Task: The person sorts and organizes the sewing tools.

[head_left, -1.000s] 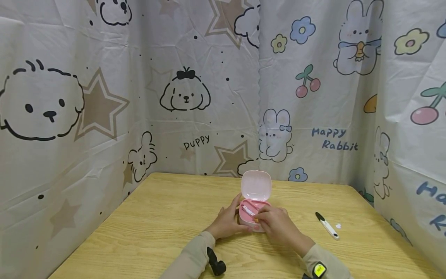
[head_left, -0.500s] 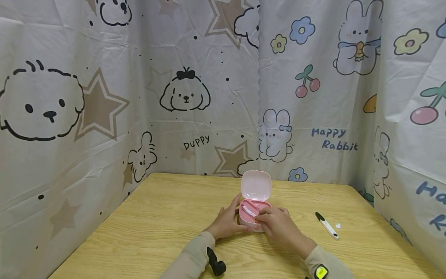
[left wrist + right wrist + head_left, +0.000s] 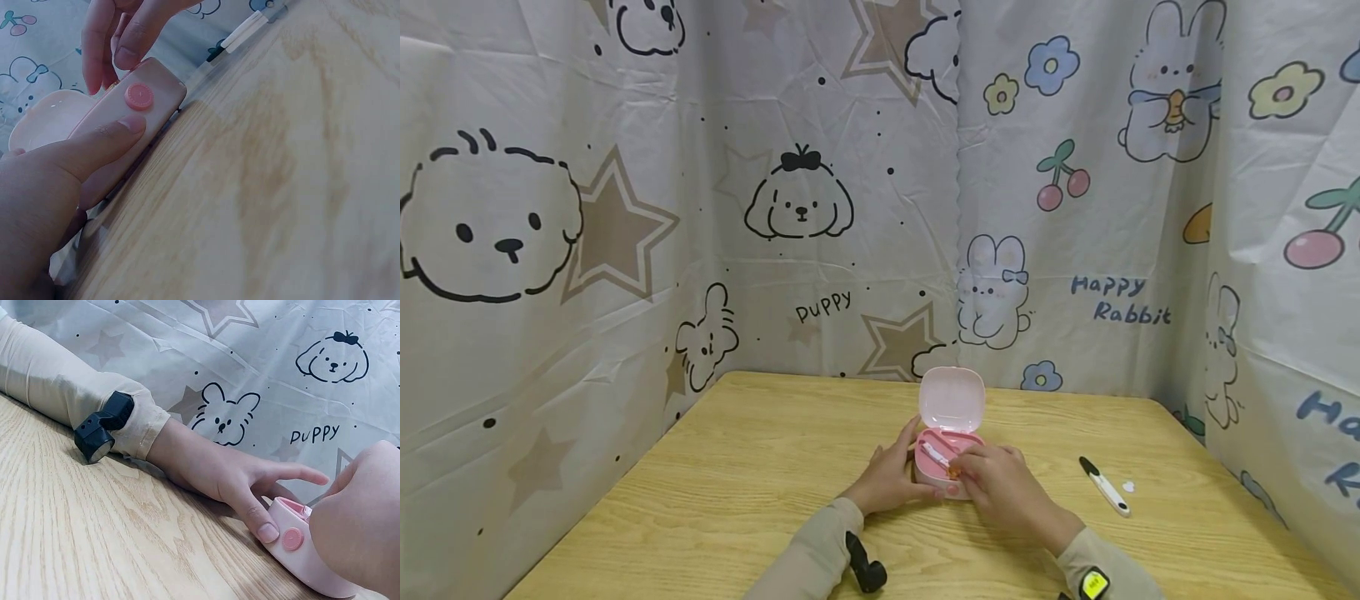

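Note:
A small pink case (image 3: pixel 929 477) with a hinged lid stands on the table, its pale lid (image 3: pixel 951 400) raised at the back. My left hand (image 3: pixel 883 481) grips the case from the left, thumb on the front wall beside a round pink button (image 3: pixel 139 97). Inside the deeper pink tray lies a slim white stick (image 3: pixel 934 453). My right hand (image 3: pixel 1002 487) reaches over the near right part of the case. Its thumb and fingers pinch a small orange piece (image 3: pixel 953 472), mostly hidden by the fingertips.
To the right on the wooden table (image 3: pixel 760 467) lies a white pen-like tool (image 3: pixel 1105 487) with a black end. Beside it is a small white heart-shaped piece (image 3: pixel 1128 486). Printed curtains (image 3: pixel 805 125) close off the back and sides. A black wrist camera (image 3: pixel 103 428) sits on the left sleeve.
The right fingers have shifted slightly at the tray, and the orange piece, hidden half a second ago, shows again. The left hand and the case have stayed in place.

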The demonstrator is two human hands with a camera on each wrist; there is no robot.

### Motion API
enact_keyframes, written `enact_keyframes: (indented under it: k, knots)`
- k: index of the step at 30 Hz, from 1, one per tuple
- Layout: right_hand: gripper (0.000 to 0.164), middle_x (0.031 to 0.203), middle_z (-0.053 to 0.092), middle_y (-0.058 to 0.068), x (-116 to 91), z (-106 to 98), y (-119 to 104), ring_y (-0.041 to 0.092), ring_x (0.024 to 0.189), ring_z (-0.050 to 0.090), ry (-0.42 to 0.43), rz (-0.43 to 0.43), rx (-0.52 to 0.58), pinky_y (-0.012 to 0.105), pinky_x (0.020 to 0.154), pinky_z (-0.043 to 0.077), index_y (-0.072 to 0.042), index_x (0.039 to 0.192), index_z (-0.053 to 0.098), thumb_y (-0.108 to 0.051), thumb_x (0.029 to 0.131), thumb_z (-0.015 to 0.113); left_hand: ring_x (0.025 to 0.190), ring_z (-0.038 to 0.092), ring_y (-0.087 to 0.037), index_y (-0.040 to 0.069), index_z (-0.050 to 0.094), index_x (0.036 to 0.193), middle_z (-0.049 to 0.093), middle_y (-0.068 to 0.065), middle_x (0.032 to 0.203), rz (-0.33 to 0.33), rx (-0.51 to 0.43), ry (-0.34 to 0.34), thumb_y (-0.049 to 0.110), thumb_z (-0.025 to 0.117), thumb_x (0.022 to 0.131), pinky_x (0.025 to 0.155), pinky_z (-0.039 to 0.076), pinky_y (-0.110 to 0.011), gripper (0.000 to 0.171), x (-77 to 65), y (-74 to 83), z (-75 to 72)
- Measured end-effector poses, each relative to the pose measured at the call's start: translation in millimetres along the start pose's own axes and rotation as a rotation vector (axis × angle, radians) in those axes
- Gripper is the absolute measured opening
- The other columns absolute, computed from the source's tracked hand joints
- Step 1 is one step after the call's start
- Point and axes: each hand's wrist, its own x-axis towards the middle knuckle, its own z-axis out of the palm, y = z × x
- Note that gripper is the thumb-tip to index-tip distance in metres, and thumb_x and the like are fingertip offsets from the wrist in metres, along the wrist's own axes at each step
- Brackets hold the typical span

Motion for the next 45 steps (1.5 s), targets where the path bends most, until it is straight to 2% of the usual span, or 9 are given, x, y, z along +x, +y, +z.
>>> enact_keyframes:
  k: [8,13,18,27,32,36,45]
  knots:
    - [0.019,0.111,0.073,-0.002,1,-2,2,0.021,0.108,0.066,0.012,0.000,-0.005,0.054,0.089,0.048,-0.014,0.108,0.078,-0.008,0.090,0.079,0.145,0.042,-0.025,0.016,0.011,0.167,0.044,-0.008,0.159,0.004,-0.002,0.004,0.050,0.089,0.079,0.116,0.007,-0.072,0.122,0.5,1.3,-1.2]
    - [0.021,0.112,0.074,0.001,0,-5,3,0.024,0.108,0.067,0.020,0.004,-0.015,0.056,0.089,0.048,-0.014,0.109,0.078,-0.009,0.090,0.079,0.145,0.041,-0.026,0.016,0.011,0.167,0.044,-0.007,0.159,0.002,0.004,0.000,0.051,0.088,0.080,0.116,0.007,-0.072,0.122,0.6,1.0,-1.3]
    - [0.021,0.110,0.074,0.001,0,-10,7,0.024,0.105,0.068,0.043,0.023,-0.017,0.053,0.085,0.048,-0.014,0.109,0.078,-0.009,0.089,0.080,0.146,0.040,-0.027,0.018,0.011,0.167,0.043,-0.007,0.160,-0.003,0.004,-0.007,0.050,0.088,0.080,0.116,0.007,-0.073,0.121,0.7,1.3,-0.8]
    - [0.026,0.107,0.074,0.001,-5,-21,23,0.026,0.099,0.071,0.100,0.066,-0.030,0.061,0.084,0.051,-0.012,0.111,0.079,-0.005,0.086,0.082,0.146,0.039,-0.027,0.022,0.009,0.168,0.042,-0.005,0.161,-0.001,0.013,-0.009,0.053,0.089,0.079,0.115,0.008,-0.074,0.123,0.6,1.4,0.1]
    - [0.027,0.107,0.075,0.002,-11,-26,36,0.024,0.094,0.072,0.139,0.072,-0.049,0.058,0.078,0.053,-0.011,0.110,0.078,-0.002,0.085,0.082,0.146,0.039,-0.028,0.022,0.010,0.168,0.041,-0.006,0.162,-0.014,0.007,-0.004,0.052,0.089,0.078,0.116,0.008,-0.073,0.124,0.4,1.1,-0.1]
    - [0.027,0.109,0.075,0.003,-16,-31,45,0.022,0.090,0.071,0.145,0.109,-0.056,0.056,0.075,0.052,-0.011,0.111,0.078,-0.001,0.086,0.081,0.148,0.036,-0.027,0.022,0.010,0.168,0.039,-0.006,0.163,-0.028,-0.002,-0.008,0.051,0.090,0.078,0.117,0.005,-0.072,0.123,0.2,0.5,-0.1]
    - [0.026,0.112,0.074,0.007,-30,-39,67,0.024,0.085,0.069,0.102,0.249,-0.062,0.058,0.074,0.048,-0.010,0.115,0.077,-0.004,0.090,0.077,0.144,0.043,-0.024,0.021,0.012,0.168,0.046,-0.002,0.158,0.022,0.018,0.014,0.054,0.089,0.077,0.115,0.008,-0.074,0.123,0.3,-0.9,1.1]
